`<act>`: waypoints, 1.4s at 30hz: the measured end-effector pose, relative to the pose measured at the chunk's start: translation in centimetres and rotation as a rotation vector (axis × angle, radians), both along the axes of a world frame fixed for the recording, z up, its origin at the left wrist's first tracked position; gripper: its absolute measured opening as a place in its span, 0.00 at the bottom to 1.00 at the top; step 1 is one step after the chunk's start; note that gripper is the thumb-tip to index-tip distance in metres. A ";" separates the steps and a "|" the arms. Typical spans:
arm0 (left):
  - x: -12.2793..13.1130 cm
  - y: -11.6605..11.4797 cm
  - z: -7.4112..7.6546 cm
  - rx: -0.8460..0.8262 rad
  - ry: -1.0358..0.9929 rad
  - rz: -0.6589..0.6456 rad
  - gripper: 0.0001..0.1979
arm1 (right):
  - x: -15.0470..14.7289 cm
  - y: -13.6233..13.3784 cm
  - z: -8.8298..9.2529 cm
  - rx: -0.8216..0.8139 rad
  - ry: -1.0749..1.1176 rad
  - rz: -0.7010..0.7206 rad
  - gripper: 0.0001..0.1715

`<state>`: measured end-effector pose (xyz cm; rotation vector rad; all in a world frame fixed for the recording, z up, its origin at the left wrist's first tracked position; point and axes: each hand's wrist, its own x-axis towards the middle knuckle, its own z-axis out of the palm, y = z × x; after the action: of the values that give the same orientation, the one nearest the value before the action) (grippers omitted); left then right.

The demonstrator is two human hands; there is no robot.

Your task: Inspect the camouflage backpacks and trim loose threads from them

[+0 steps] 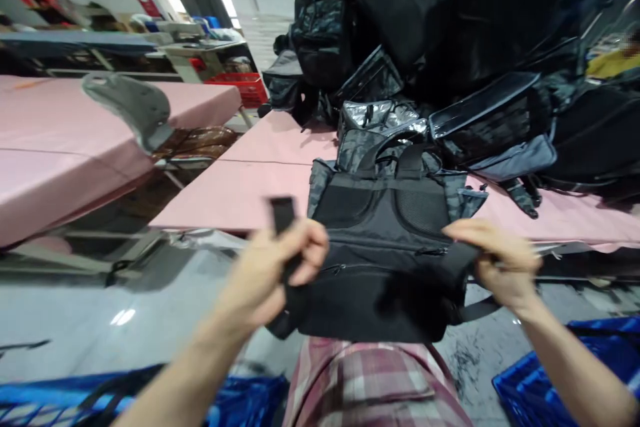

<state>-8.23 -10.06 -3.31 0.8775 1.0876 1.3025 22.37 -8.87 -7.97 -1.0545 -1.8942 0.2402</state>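
A black backpack lies back side up across the front edge of the pink table, its lower part reaching toward my body. My left hand is closed round a black strap at the pack's left side, with the strap's end sticking up above the thumb. On the other side, my right hand pinches a second black strap near the pack's right edge. Both hands are somewhat blurred. Two padded mesh panels and a zipper show on the pack's back. Camouflage-patterned fabric shows along its sides.
A tall heap of dark bags covers the back of the pink table. To the left stand a grey chair and another pink table. Blue bins sit on the floor at both sides. A red crate is farther back.
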 end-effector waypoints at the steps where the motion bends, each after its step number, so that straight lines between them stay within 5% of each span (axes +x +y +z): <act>1: 2.2 0.4 -1.4 -0.075 0.002 -0.158 0.14 | -0.6 0.1 -0.1 0.005 0.009 0.077 0.16; 4: 7.4 0.9 -5.2 -0.188 -0.062 -0.367 0.20 | -2.5 0.6 -1.7 -0.045 0.128 0.195 0.17; 6: 9.2 0.5 -6.5 -0.242 -0.149 -0.462 0.23 | -3.1 0.8 -2.8 -0.083 0.196 0.180 0.15; 11: 10.1 -0.3 -6.0 -0.183 -0.139 -0.602 0.21 | -2.5 1.3 -3.6 -0.118 0.237 0.184 0.14; 15: 10.5 0.1 -5.8 -0.184 -0.106 -0.518 0.19 | -2.1 1.7 -3.7 -0.169 0.203 0.167 0.15; 20: 11.8 0.9 -6.5 -0.202 -0.139 -0.256 0.19 | -0.9 -0.1 -3.7 -0.266 0.021 -0.186 0.26; 23: 12.7 1.1 -6.5 -0.203 -0.127 -0.180 0.20 | -0.4 -2.1 -3.5 -0.121 -0.061 -0.317 0.15; 29: 14.0 1.1 -6.5 -0.190 -0.093 -0.197 0.19 | -0.5 -3.6 -3.0 0.192 -0.253 -0.323 0.07; 42: 14.4 1.1 -7.5 -0.187 -0.052 -0.218 0.16 | -0.2 -3.3 -3.4 0.073 -0.145 -0.261 0.04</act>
<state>6.19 -8.92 -10.84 0.7932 1.0245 1.0203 22.22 -12.16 -11.35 -1.2833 -1.8529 -0.0569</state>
